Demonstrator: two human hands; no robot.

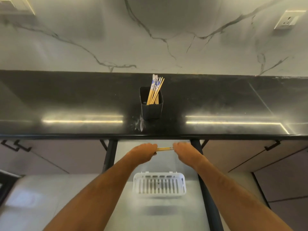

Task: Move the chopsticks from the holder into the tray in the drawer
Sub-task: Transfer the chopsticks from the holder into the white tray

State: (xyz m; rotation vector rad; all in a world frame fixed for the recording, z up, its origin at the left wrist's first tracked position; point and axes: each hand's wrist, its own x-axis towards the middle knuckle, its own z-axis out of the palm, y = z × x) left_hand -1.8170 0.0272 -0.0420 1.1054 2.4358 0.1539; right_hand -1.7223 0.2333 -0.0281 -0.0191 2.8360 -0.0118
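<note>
The black worktop (66, 100) carries a dark holder (151, 108) near its front edge, middle, with most chopsticks (155, 90) leaning inside. Below, the open drawer (166, 214) holds a white tray (159, 185), nothing visible in it. The left hand (145, 150) and right hand (182, 150) each grip an end of a small bundle (165, 148) under the worktop's front edge, well short of the tray. Uneven release could scatter sticks outside the tray.

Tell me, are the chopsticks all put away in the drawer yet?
Not yet. The drawer is already open, but the white tray inside holds nothing. The left hand and right hand grip a few chopsticks between them, over the drawer. Most chopsticks still stand in the black holder on the counter, waiting to be moved.
</note>
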